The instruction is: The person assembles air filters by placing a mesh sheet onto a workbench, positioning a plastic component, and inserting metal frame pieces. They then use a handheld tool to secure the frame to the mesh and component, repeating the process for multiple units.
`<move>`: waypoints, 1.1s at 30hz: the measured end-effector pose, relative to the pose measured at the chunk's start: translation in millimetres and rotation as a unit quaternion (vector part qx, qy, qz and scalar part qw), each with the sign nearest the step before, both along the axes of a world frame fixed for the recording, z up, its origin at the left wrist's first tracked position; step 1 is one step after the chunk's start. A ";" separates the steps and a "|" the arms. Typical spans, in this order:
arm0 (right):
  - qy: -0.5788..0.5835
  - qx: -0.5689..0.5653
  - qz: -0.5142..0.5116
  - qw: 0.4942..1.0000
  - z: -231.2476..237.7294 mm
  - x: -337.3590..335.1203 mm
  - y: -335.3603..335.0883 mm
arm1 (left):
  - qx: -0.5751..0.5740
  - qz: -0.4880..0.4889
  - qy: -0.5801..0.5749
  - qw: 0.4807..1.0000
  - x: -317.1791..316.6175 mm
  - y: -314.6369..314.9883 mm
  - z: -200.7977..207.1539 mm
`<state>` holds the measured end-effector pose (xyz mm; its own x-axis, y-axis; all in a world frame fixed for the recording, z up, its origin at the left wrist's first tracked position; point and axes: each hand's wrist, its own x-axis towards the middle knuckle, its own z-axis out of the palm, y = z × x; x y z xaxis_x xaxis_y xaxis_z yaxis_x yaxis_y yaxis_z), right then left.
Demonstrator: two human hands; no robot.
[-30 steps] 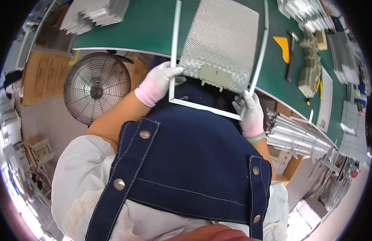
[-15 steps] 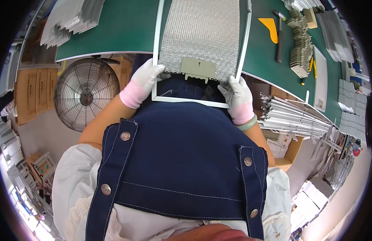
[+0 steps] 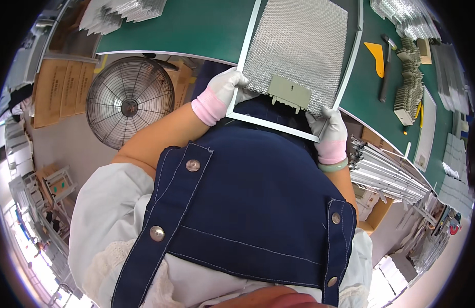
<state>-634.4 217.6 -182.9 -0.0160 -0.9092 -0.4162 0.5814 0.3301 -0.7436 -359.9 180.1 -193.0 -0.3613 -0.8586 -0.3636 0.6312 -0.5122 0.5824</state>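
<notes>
Both gloved hands grip a thin silver metal frame point(image 3: 276, 129) by its two long sides, close to the near corners. My left hand point(image 3: 224, 88) is closed on the left rail. My right hand point(image 3: 328, 131) pinches the right rail near the corner, thumb on top. Inside the frame lies a silver expanded-mesh sheet point(image 3: 299, 41), its near edge short of the near rail, leaving a gap over my apron. A grey-green plastic clip piece point(image 3: 290, 93) with small prongs sits on the mesh's near edge. The frame's far end runs beyond the view.
On the green table point(image 3: 191, 31), right of the frame, are a yellow scraper point(image 3: 376, 57), a hammer point(image 3: 386, 74) and stacked clip pieces point(image 3: 408, 97). Mesh sheets point(image 3: 137, 7) stand far left. Below the table edge are a round fan point(image 3: 129, 108) and, at right, metal strips point(image 3: 384, 172).
The view has shifted, so the frame, hands and table appear further right and tilted. Both hands keep their hold on the frame; the clip piece stays at the mesh's near edge.
</notes>
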 end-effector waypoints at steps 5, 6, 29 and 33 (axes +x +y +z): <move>0.114 0.061 0.047 0.991 11.8 -3.4 6.0 | -0.041 -0.024 -0.244 0.969 3.6 2.4 13.1; 0.146 0.076 0.065 0.984 20.1 -2.1 9.3 | -0.050 -0.045 -0.314 0.947 3.3 3.0 15.2; -0.044 0.050 -0.022 0.998 -0.8 0.4 -3.1 | -0.019 0.016 -0.052 0.998 0.4 -0.2 9.2; -0.051 0.023 -0.032 0.998 -2.2 1.8 -2.1 | -0.034 -0.061 -0.267 0.961 6.7 2.7 20.4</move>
